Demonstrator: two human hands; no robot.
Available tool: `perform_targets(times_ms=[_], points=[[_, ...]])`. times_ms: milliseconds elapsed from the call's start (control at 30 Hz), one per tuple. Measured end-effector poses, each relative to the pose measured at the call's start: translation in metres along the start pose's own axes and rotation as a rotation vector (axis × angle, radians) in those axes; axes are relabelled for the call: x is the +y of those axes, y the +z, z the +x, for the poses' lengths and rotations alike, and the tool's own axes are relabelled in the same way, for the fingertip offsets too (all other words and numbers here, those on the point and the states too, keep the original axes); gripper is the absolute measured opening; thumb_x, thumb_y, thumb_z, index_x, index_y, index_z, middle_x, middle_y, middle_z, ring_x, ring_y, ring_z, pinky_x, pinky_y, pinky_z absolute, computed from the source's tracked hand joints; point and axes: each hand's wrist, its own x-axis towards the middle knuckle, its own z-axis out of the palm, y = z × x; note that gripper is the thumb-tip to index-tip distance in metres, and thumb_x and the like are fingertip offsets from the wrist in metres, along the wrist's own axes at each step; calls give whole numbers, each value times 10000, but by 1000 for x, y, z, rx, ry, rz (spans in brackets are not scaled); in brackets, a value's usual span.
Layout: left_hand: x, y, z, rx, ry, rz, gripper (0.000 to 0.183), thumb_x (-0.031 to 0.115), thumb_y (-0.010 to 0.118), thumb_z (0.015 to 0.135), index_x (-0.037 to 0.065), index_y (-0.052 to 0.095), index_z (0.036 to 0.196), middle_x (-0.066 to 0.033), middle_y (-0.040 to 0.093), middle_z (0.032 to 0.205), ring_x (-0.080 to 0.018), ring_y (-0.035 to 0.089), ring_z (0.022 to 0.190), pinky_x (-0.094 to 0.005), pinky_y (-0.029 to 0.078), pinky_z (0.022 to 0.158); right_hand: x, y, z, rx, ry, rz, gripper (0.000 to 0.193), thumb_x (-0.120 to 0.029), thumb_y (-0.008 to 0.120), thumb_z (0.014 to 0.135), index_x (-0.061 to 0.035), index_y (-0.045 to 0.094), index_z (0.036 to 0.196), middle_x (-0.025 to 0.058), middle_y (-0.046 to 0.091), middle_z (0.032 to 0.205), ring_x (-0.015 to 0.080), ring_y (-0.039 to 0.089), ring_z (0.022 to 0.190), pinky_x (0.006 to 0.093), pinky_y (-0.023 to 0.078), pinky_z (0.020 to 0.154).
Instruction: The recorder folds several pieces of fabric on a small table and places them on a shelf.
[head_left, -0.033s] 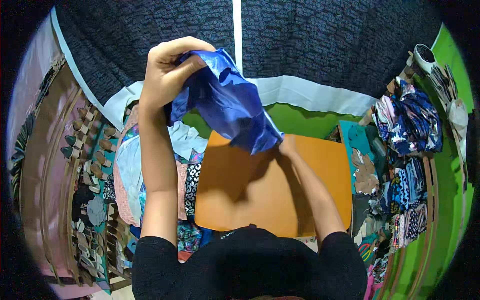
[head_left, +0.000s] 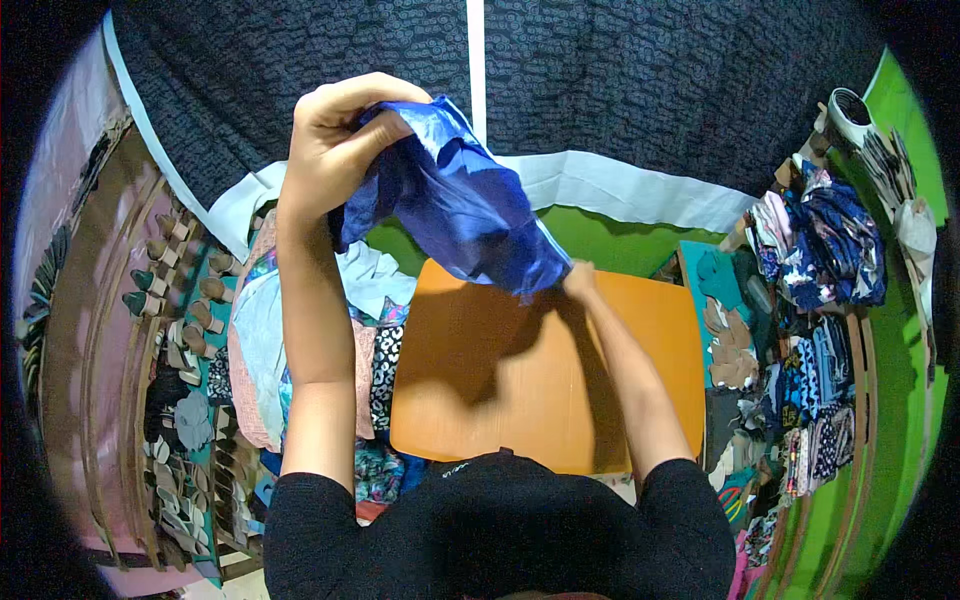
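Observation:
A shiny blue cloth (head_left: 455, 205) hangs stretched on a slant over the wooden table. Its upper end is pinched between the thumb and fingers of my left hand (head_left: 345, 145), raised high on the left. Lower and farther right, my right hand (head_left: 578, 280) grips the cloth's other end near the table's far side. The fingers of that hand are small and partly hidden. Folds run along the cloth between both hands; what kind of garment it is I cannot tell.
An orange-brown table (head_left: 540, 400) stands beneath my arms. Left of it lies a heap of pale blue, pink and patterned clothes (head_left: 265, 350). Shelves of shoes (head_left: 185, 340) line the left side; folded clothes (head_left: 820, 370) fill the right. A dark patterned curtain (head_left: 620, 90) hangs ahead.
The cloth has been drawn straighter and its lower folds have lifted slightly. My right hand has shifted a little right and up; my left hand stays in place.

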Motion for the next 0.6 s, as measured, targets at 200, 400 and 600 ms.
perform_targets(times_ms=[200, 400, 600], points=[[28, -4, -25, 48, 257, -230, 108, -64, 536, 638, -63, 574, 739, -161, 597, 712, -208, 592, 640, -268, 467, 595, 6, -77, 72, 476, 93, 722, 176, -24, 484, 678, -39, 603, 806, 154, 586, 792, 260, 555, 749, 320, 426, 706], [76, 22, -59, -120, 271, -428, 180, 129, 563, 669, -43, 574, 618, -146, 570, 541, -237, 568, 449, -265, 455, 451, -8, -102, -6, 544, -135, 414, 236, -11, 527, 634, -18, 573, 866, 160, 484, 947, 297, 467, 926, 345, 364, 819], [75, 88, -138, -567, -292, -206, 135, 93, 590, 694, 23, 599, 809, -97, 601, 767, -241, 588, 708, -298, 462, 620, 11, -77, -106, -184, 600, 551, 411, -230, 580, 721, 22, 453, 1019, 162, 522, 841, 241, 530, 751, 362, 444, 637]])
